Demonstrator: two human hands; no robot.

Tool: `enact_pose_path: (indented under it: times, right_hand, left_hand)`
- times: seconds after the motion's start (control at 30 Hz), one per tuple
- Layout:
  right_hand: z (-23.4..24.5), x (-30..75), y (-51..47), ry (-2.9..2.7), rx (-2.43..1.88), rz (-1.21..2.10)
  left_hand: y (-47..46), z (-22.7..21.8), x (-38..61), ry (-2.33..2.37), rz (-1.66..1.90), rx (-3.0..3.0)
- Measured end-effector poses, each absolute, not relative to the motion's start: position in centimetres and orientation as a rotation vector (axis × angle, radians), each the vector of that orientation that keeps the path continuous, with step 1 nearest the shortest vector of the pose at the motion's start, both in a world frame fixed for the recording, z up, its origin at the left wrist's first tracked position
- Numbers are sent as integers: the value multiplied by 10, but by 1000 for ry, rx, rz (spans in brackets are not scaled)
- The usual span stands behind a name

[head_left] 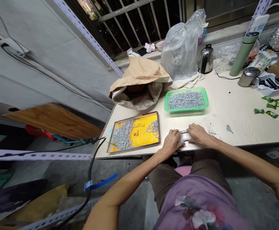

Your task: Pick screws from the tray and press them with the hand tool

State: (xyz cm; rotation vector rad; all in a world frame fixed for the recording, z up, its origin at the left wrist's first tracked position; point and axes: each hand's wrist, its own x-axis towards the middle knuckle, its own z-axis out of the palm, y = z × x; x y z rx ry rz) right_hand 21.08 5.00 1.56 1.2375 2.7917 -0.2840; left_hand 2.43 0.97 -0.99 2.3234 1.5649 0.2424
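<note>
Close to the table's front edge, my left hand and my right hand face each other. Between them lie two narrow, grey metal bars, roughly parallel, with their ends under my fingers. Both hands are closed on these bars, and whether they form one piece is hidden. Left of my left hand sits a shallow tray with a yellow bottom, holding a large heap of small silvery screws and a smaller heap at its right. Beyond my hands, a green plastic basket is filled with similar screws.
Behind the tray is an open brown paper bag. A clear plastic bag, a steel kettle, a green bottle and a metal cup stand along the back. Green-wrapped sweets lie at right. A black cable hangs at left.
</note>
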Motion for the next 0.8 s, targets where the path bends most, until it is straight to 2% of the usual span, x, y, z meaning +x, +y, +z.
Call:
enact_pose_path:
  times: [0.17, 0.47, 0.67, 0.8]
  right_hand:
    - [17, 216, 50, 2700, 1254, -302]
    - [17, 221, 38, 2726, 1310, -313]
    - [8, 224, 33, 2720, 1271, -462]
    - [7, 222, 29, 2708, 1265, -411]
  left_hand:
    - [31, -19, 37, 1345, 99, 2465]
    - [44, -7, 49, 1210, -109, 2550]
    - [38, -3, 54, 1277, -187, 2493]
    - [37, 1, 57, 1322, -233, 2470]
